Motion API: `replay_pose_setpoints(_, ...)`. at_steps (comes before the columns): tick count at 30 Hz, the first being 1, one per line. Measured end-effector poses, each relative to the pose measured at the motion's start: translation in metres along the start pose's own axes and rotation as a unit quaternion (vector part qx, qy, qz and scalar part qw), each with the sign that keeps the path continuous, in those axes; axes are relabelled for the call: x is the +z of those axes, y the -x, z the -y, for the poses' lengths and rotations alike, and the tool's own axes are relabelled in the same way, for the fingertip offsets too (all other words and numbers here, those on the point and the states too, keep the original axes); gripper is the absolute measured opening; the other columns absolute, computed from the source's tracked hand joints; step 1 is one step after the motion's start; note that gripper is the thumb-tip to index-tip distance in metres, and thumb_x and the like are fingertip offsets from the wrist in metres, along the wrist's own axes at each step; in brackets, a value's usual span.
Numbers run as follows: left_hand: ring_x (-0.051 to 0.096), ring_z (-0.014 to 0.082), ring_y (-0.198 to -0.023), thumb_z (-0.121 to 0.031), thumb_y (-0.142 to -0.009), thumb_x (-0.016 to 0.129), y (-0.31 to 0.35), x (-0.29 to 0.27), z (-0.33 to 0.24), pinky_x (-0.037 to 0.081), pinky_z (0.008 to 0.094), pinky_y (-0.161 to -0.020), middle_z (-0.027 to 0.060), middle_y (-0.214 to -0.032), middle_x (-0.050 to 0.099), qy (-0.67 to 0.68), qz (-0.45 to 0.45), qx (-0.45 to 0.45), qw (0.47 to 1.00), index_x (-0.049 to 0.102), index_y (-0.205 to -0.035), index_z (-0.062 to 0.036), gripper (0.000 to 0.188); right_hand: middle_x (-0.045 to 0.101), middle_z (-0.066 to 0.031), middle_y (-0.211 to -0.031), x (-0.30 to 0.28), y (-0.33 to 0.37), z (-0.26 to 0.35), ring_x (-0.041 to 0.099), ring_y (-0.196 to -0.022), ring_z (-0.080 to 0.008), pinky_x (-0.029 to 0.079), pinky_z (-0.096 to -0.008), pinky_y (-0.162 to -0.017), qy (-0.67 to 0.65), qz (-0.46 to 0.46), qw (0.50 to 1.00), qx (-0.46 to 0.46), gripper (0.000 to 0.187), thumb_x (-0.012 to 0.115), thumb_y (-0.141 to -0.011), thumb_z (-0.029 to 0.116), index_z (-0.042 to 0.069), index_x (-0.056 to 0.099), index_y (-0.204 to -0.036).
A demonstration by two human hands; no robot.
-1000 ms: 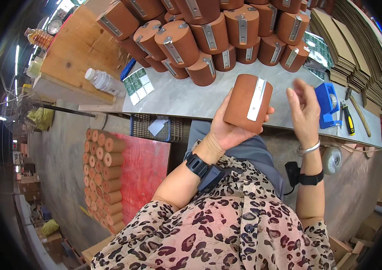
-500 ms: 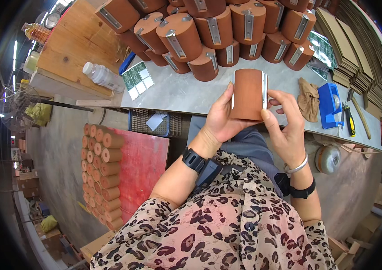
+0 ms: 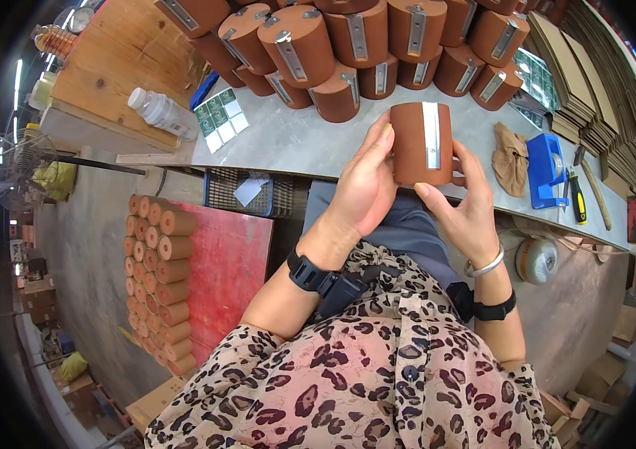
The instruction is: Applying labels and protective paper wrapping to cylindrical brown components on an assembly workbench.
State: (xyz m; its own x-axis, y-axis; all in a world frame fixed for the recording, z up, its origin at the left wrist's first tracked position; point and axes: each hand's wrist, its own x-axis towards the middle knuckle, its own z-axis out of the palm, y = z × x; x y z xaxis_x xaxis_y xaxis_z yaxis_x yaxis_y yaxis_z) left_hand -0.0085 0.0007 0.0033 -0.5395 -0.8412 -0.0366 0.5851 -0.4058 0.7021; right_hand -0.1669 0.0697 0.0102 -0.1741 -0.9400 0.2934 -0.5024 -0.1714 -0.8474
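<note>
Between my two hands, a reddish-brown cylinder (image 3: 411, 150) is held upright above the bench's front edge. A shiny metal strip (image 3: 431, 136) runs down its side, turned toward me. My left hand (image 3: 366, 176) presses along the cylinder's left side with the fingers extended behind it. My right hand (image 3: 470, 191) grips it from the right, thumb at the lower edge and fingers round the back. Beyond my hands, several similar cylinders (image 3: 336, 97) with metal strips are stacked on the grey bench (image 3: 280, 146).
Right of my hands lie a brown cloth (image 3: 511, 161), a blue tape dispenser (image 3: 546, 172), a yellow-black screwdriver (image 3: 577, 198) and a hammer (image 3: 595, 187). Flat cardboard (image 3: 580, 82) is piled behind. On the left are a sticker sheet (image 3: 222, 120), a bottle (image 3: 162, 114) and plain cylinders (image 3: 175, 249) on a red board (image 3: 228, 262).
The cylinder has been turned in my hands, so its metal strip moved from the right edge to face me. It also sits slightly higher in view.
</note>
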Motion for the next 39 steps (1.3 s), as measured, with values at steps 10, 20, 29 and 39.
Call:
replay_pose_setpoints(10,0.041,0.0266,-0.138,-0.034,-0.108,0.039,0.010,0.013,-0.005,0.030,0.0454,-0.115,0.0157,-0.148,0.044,-0.095,-0.020,0.032,0.995,0.026,-0.155,-0.0052,0.057,0.057,-0.0172,-0.127,0.006,-0.001,-0.013,0.058,-0.116,-0.0249,0.048,-0.0368,-0.096,-0.091,-0.006,0.994,0.055,0.075,0.081,-0.081,0.024,-0.007,0.045,-0.138)
replay_pose_setpoints(20,0.051,0.0199,-0.129,-0.042,-0.109,0.034,-0.004,0.007,0.014,0.039,0.0426,-0.111,0.0085,-0.141,0.052,0.172,0.076,-0.119,0.975,0.042,-0.143,-0.0045,0.052,0.048,-0.0107,-0.141,0.011,0.012,-0.021,0.048,-0.131,-0.0200,0.036,-0.0341,-0.111,-0.354,0.022,0.931,0.083,0.071,0.053,-0.093,0.037,-0.003,0.036,-0.149)
replay_pose_setpoints(29,0.048,0.0209,-0.133,-0.025,-0.107,0.044,-0.001,-0.011,0.012,0.037,0.0434,-0.114,0.0093,-0.144,0.050,0.068,-0.024,-0.033,0.997,0.040,-0.146,-0.0055,0.044,0.050,-0.0239,-0.145,-0.008,0.004,-0.026,0.049,-0.134,-0.0278,0.037,-0.0345,-0.111,-0.122,0.018,0.991,0.060,0.054,0.042,-0.100,0.019,-0.011,0.040,-0.146)
replay_pose_setpoints(39,0.054,0.0299,-0.130,-0.055,-0.107,0.028,-0.001,-0.004,-0.007,0.049,0.0520,-0.105,0.0137,-0.143,0.050,0.070,0.030,-0.076,0.994,0.036,-0.149,-0.0087,0.063,0.057,-0.0092,-0.121,-0.008,-0.004,-0.003,0.053,-0.104,-0.0157,0.046,-0.0295,-0.091,-0.100,0.058,0.993,-0.017,0.050,0.046,-0.098,0.023,-0.005,0.054,-0.138)
